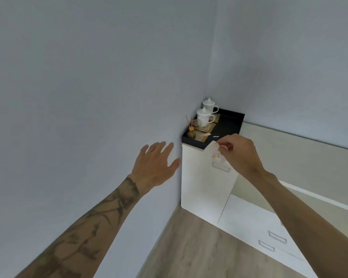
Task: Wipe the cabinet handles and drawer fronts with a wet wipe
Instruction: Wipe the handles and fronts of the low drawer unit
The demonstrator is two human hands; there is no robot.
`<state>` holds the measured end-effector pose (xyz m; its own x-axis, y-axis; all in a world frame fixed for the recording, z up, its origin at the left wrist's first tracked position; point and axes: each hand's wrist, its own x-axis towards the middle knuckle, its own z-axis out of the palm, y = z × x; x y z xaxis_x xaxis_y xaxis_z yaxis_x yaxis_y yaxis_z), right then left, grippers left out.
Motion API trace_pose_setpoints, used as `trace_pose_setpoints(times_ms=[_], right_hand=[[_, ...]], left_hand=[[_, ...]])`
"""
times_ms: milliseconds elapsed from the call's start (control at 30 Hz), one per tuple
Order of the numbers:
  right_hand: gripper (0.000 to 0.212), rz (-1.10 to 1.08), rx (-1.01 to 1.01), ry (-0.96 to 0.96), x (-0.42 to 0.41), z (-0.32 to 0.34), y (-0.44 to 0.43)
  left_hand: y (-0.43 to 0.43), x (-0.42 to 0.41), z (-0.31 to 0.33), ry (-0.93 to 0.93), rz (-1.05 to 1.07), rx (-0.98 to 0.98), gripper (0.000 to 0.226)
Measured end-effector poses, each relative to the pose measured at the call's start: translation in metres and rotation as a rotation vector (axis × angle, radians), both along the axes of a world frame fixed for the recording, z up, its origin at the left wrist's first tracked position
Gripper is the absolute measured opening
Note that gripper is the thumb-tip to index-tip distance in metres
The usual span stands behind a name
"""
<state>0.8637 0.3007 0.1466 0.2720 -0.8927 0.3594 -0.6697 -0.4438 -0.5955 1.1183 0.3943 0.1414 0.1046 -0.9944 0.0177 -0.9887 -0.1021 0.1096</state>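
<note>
White wet wipe (216, 152), pinched by the right hand (239, 153), hung just above the sideways-lying cabinet handle (221, 167); left hand (155, 163) spread, farther.

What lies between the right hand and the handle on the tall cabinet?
In the head view, only the wet wipe hangs there: the right hand pinches its top, and its lower edge ends near the handle.
</note>
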Motion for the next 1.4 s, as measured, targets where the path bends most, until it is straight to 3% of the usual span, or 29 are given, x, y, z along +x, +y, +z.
trace_pose_setpoints(times_ms=[300, 567, 833, 1133, 1400], right_hand=[[0.016, 0.47, -0.056, -0.025, 0.05, 0.066, 0.139], [0.016, 0.87, -0.085, -0.042, 0.137, 0.119, 0.354], [0.016, 1.272, -0.142, -0.011, 0.19, 0.136, 0.689], [0.012, 1.658, -0.147, -0.04, 0.17, 0.136, 1.084], [0.012, 2.02, -0.131, -0.066, 0.146, 0.123, 1.42]], left_hand=[[0.236, -0.014, 0.073, -0.055, 0.367, -0.024, 0.069], [0.505, -0.009, 0.114, -0.079, 0.744, -0.107, 0.066], [0.863, -0.053, 0.123, -0.107, 1.16, -0.141, 0.067], [1.246, -0.172, 0.125, -0.147, 1.543, -0.11, 0.071], [1.526, -0.269, 0.114, -0.131, 1.891, -0.09, 0.066]])
